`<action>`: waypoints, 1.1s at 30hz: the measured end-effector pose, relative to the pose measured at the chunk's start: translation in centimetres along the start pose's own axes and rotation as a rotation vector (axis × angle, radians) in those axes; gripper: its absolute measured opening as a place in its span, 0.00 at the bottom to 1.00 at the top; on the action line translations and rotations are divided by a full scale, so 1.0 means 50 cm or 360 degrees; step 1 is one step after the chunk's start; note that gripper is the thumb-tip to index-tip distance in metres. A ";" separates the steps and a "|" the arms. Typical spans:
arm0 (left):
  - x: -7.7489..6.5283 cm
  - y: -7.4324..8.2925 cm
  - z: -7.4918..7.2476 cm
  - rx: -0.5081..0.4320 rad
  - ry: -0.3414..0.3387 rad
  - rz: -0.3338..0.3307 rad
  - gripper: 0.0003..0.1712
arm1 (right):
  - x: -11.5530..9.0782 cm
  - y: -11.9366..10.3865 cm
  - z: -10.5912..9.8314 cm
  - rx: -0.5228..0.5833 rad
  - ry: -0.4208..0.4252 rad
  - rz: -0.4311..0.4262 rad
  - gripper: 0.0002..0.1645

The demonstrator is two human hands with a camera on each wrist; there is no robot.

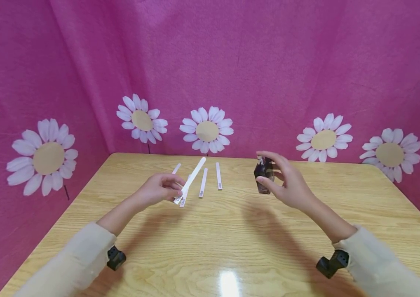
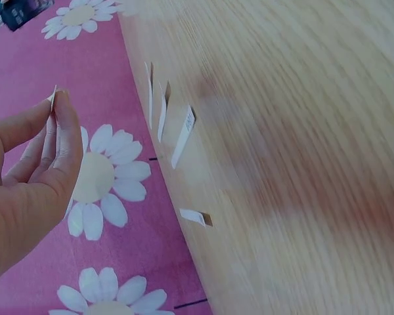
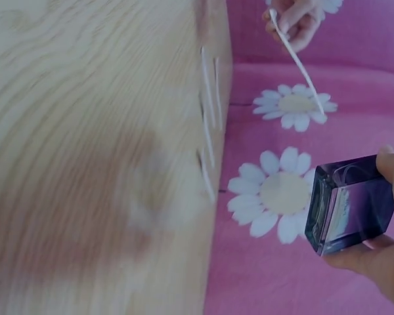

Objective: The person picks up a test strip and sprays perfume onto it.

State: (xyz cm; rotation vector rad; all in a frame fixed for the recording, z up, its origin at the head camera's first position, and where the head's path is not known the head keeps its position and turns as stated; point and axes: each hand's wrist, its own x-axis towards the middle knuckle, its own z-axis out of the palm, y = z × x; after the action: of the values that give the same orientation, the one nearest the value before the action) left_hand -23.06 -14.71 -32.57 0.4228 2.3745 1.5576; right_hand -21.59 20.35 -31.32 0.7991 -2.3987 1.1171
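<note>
A white paper test strip (image 1: 196, 171) is pinched by its lower end between the thumb and fingers of my left hand (image 1: 160, 189), slanting up to the right above the table. My right hand (image 1: 290, 183) grips a dark purple glass perfume bottle (image 1: 263, 175), thumb on one side and the index finger over its top. In the right wrist view the bottle (image 3: 354, 205) shows its flat base and glass sides. The strip and the bottle are apart. Below and beyond my left hand, several more strips lie on the table, among them one strip (image 1: 203, 183) and another (image 1: 219, 176).
The wooden table (image 1: 202, 251) has its far edge against a pink cloth (image 1: 265, 70) printed with white daisies. The cloth also hangs at the left and right sides. A small black camera (image 1: 116, 258) is worn on each wrist.
</note>
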 end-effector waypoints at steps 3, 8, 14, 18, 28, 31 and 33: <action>-0.006 -0.003 -0.010 0.0019 0.0017 -0.0007 0.18 | -0.008 0.019 -0.009 0.0113 0.0006 0.0006 0.36; -0.011 -0.017 -0.027 0.0033 0.0058 -0.0043 0.19 | -0.025 0.044 -0.024 0.0249 0.0021 0.0039 0.36; -0.014 -0.040 -0.049 0.0060 0.0123 -0.0064 0.20 | -0.049 0.063 -0.039 0.0283 0.0067 0.0060 0.36; -0.017 -0.054 -0.064 0.0065 0.0167 -0.0064 0.20 | -0.060 0.068 -0.046 0.0300 0.0094 0.0054 0.35; -0.019 -0.084 -0.094 0.0120 0.0235 -0.0120 0.20 | -0.077 0.077 -0.055 0.0285 0.0125 0.0034 0.34; -0.017 -0.092 -0.101 0.0118 0.0241 -0.0140 0.21 | -0.080 0.079 -0.058 0.0289 0.0134 0.0022 0.35; -0.016 -0.099 -0.106 0.0114 0.0242 -0.0160 0.22 | -0.082 0.080 -0.060 0.0295 0.0134 0.0018 0.35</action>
State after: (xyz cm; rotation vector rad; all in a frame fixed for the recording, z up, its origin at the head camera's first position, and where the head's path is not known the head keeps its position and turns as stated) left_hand -24.79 -21.33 -35.01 0.2018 2.5291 1.5127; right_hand -20.69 26.17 -34.02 0.7805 -2.2575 1.3647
